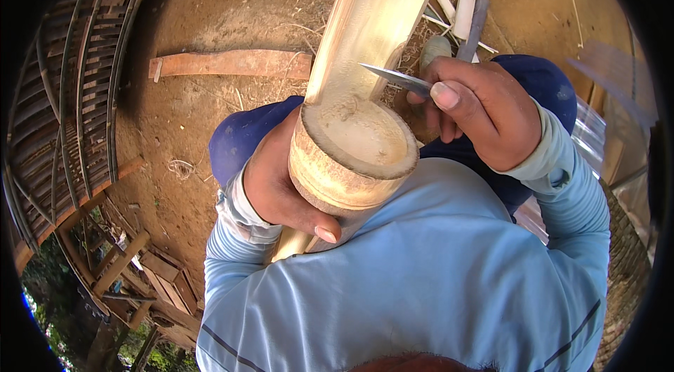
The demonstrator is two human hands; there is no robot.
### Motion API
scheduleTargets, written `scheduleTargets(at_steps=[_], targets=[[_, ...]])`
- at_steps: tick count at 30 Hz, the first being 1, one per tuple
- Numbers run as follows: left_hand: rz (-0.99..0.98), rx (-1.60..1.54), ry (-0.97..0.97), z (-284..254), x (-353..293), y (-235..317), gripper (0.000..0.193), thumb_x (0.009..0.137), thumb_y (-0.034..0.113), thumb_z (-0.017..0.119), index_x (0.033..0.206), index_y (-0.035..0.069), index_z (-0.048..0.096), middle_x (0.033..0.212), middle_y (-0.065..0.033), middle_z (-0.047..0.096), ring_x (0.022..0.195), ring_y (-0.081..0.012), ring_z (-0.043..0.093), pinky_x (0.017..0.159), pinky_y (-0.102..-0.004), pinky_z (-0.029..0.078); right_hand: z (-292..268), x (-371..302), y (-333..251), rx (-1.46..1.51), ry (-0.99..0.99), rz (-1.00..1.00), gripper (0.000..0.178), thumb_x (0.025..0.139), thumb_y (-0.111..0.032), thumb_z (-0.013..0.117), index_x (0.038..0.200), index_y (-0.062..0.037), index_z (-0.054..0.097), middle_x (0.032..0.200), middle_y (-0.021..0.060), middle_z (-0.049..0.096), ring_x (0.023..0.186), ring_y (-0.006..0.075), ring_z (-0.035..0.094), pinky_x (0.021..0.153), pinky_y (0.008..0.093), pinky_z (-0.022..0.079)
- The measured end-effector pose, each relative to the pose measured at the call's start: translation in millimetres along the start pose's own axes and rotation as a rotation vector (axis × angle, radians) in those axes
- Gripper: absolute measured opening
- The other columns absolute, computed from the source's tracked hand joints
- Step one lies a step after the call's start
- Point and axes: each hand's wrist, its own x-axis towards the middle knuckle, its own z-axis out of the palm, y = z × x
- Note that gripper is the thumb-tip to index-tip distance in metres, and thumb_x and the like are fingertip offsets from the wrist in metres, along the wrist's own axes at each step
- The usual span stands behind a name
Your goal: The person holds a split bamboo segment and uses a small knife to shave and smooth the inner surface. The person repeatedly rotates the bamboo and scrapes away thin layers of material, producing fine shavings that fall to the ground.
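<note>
A thick piece of bamboo rests against my body, its cut round end with a shallow hollow turned up. Beyond that end, a long curved part of its wall stretches away, pale on the inside. My left hand wraps round the bamboo from the left, thumb on its near side. In my right hand is a knife, gripped by its handle, with the thumb by the base of the blade. Its pointed blade lies over the curved wall, tip to the left; whether it touches the wood I cannot tell.
On the dirt floor lies a flat reddish-brown strip. Several pale offcuts and a dark flat piece lie beyond my right hand. A slatted bamboo structure stands at the left, a wooden frame below it.
</note>
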Motion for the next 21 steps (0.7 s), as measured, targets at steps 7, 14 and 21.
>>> scheduleTargets(at_steps=[7, 14, 21], targets=[[-0.052, -0.044, 0.023, -2, -1, 0, 0.113, 0.052, 0.034, 0.099, 0.139, -0.007, 0.041, 0.132, -0.0145, 0.058, 0.122, -0.0225, 0.053, 0.108, -0.0375, 0.038, -7, 11, 1, -0.462, 0.022, -0.210, 0.028, 0.100, -0.028, 0.053, 0.088, -0.0053, 0.064, 0.064, 0.0177, 0.058, 0.064, 0.0394, 0.060, 0.058, 0.0464, 0.047], [-0.089, 0.061, -0.005, -8, -4, 1, 0.116, 0.050, 0.034, 0.100, 0.140, -0.006, 0.039, 0.131, -0.0140, 0.057, 0.121, -0.0217, 0.053, 0.107, -0.0367, 0.038, -16, 19, -8, -0.571, -0.137, -0.200, 0.030, 0.101, -0.029, 0.051, 0.088, -0.0051, 0.065, 0.066, 0.0192, 0.058, 0.065, 0.0405, 0.059, 0.060, 0.0482, 0.047], [-0.095, 0.077, 0.012, -11, -10, -4, 0.123, 0.050, 0.034, 0.100, 0.144, -0.006, 0.032, 0.135, -0.0137, 0.054, 0.124, -0.0218, 0.051, 0.108, -0.0380, 0.037, -31, 36, -5, -0.456, -0.328, -0.158, 0.038, 0.103, -0.033, 0.049, 0.087, -0.0025, 0.064, 0.063, 0.0154, 0.058, 0.057, 0.0362, 0.056, 0.061, 0.0438, 0.048]])
